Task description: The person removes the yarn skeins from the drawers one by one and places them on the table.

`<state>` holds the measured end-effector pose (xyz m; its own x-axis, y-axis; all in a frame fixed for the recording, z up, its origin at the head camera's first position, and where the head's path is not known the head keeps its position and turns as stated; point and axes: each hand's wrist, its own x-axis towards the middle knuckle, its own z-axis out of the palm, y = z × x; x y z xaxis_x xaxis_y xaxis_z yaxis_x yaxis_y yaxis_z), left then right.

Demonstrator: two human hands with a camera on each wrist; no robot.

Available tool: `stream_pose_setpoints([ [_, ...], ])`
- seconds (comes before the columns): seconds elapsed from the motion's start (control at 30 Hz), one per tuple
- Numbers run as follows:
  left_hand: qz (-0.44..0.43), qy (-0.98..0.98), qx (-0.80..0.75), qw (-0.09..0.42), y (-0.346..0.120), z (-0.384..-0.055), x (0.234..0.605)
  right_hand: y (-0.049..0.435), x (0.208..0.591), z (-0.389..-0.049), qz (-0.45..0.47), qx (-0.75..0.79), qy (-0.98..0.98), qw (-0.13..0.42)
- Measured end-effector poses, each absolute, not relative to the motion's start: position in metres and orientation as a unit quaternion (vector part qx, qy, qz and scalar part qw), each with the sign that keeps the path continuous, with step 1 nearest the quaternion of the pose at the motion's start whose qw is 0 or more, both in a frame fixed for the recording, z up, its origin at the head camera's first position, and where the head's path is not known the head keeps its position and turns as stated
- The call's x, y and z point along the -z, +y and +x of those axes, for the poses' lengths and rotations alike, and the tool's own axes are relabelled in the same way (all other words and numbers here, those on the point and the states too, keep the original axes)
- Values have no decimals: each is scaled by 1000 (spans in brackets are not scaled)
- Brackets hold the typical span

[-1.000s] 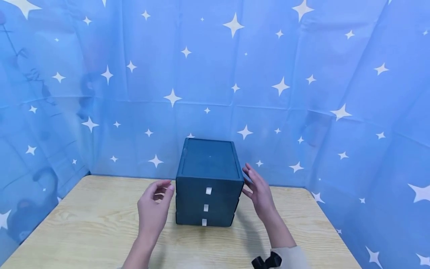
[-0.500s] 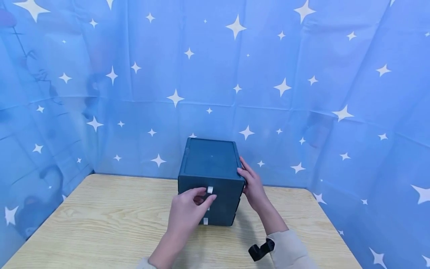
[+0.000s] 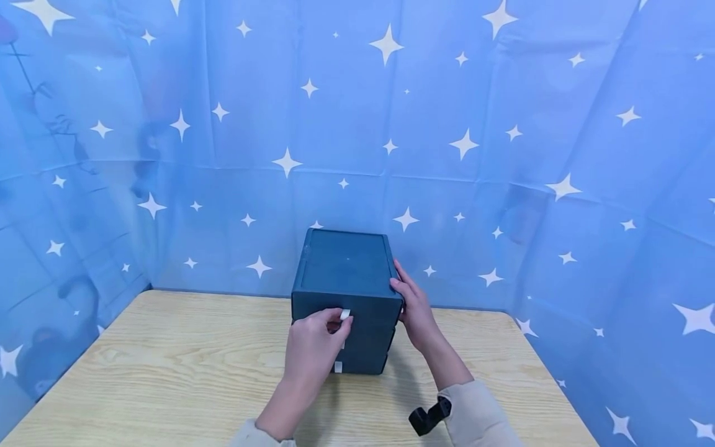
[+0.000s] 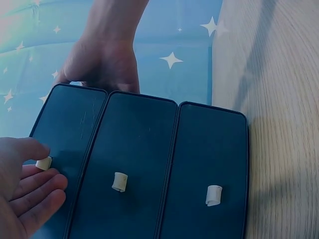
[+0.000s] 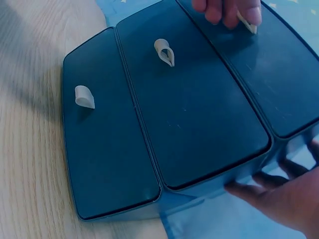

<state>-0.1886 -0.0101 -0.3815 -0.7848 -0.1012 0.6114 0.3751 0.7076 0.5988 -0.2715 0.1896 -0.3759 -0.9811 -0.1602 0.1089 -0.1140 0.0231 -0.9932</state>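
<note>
A dark teal drawer unit (image 3: pixel 346 264) with three stacked drawers stands on the table, each front bearing a small white loop pull tab. My left hand (image 3: pixel 313 347) pinches the top drawer's pull tab (image 3: pixel 346 314) between thumb and fingers. In the left wrist view, the middle tab (image 4: pixel 119 181) and bottom tab (image 4: pixel 214 195) hang free. My right hand (image 3: pixel 416 313) holds the unit's right side near the top front corner, its thumb on the top edge. Its fingers lie along the side wall in the right wrist view. All three drawers look closed.
The light wood table (image 3: pixel 184 360) extends around the unit. A blue curtain (image 3: pixel 346 112) with white stars hangs behind and at both sides. A black strap piece (image 3: pixel 429 416) sits by the right sleeve (image 3: pixel 475 410).
My left hand has moved right from beside the unit to its front and now pinches the top tab. The right hand has come in from the side onto the unit.
</note>
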Motion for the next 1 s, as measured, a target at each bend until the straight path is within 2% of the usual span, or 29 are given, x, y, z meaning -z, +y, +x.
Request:
stream_pose_setpoints([
  [0.4, -107, -858, 350, 360, -13, -182, 385, 189, 375, -273, -101, 689, 718, 19],
  [1.0, -149, -856, 326, 372, -19, -131, 383, 191, 375, -271, -96, 679, 728, 20],
])
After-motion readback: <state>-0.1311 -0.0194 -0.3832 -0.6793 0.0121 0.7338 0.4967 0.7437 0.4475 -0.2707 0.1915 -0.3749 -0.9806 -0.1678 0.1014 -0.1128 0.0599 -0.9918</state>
